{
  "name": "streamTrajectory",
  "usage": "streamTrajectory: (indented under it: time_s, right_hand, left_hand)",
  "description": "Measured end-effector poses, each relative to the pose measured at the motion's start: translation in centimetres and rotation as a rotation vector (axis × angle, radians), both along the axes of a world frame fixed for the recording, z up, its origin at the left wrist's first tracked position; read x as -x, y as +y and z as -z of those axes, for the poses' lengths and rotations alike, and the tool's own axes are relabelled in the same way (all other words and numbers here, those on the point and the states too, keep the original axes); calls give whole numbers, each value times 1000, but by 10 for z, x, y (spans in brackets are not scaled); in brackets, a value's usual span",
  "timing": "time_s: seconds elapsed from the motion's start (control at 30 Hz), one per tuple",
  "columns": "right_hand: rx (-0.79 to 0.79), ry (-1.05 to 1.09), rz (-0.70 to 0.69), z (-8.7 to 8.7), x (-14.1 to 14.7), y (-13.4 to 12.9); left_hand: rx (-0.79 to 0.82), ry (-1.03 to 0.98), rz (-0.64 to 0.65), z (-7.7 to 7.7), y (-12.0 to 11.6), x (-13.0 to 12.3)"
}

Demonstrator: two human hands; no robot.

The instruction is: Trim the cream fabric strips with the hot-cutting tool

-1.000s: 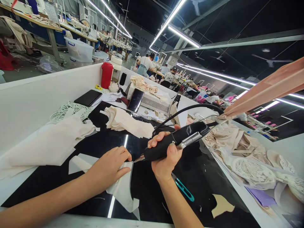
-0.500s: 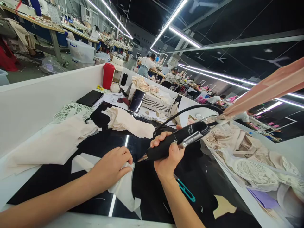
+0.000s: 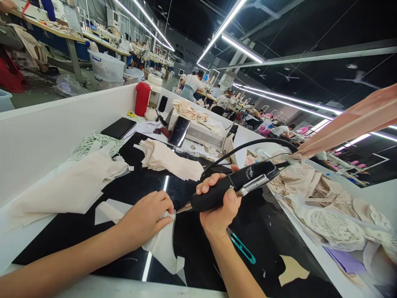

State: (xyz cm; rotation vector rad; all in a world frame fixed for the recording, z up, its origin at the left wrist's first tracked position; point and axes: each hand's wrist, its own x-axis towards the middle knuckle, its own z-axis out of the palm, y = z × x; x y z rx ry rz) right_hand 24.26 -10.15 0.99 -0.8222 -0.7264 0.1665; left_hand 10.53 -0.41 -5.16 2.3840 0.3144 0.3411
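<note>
My left hand [image 3: 152, 215] is closed, its thumb and fingers pinching the edge of a thin white fabric piece [image 3: 164, 252] on the black work surface. Part of that cloth is hidden under the hand and forearm. My right hand [image 3: 221, 207] is wrapped round a black corded hand tool [image 3: 214, 192] with a silver lever and a pointed metal tip. The tip reaches the cloth's edge beside my left fingertips; whether it touches I cannot tell. A pink fabric strip [image 3: 344, 124] is tied to the tool's back end and runs up to the right.
Stacked cream fabric pieces [image 3: 169, 159] lie beyond my hands, with another cream stack [image 3: 68, 182] on the left. Teal thread snips [image 3: 242, 246] and a beige scrap [image 3: 292, 269] are near my right forearm. A phone [image 3: 179, 130] leans against a white box. Lace garments [image 3: 328, 215] pile up at right.
My right hand has tilted the tool slightly, its tip moving a little left to the cloth's edge. The left hand keeps its pinch in place.
</note>
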Motion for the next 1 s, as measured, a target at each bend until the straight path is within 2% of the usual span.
streamTrajectory:
  time_s: [0.43,0.8,1.0]
  right_hand:
    - [-4,4,-52,1,1,0]
    - [27,-7,-19,5,3,2]
    - [25,-11,-22,6,3,2]
  left_hand:
    - [-2,15,-1,-2,0,0]
    - [7,26,-1,-2,1,0]
    - [-68,5,0,-4,-1,2]
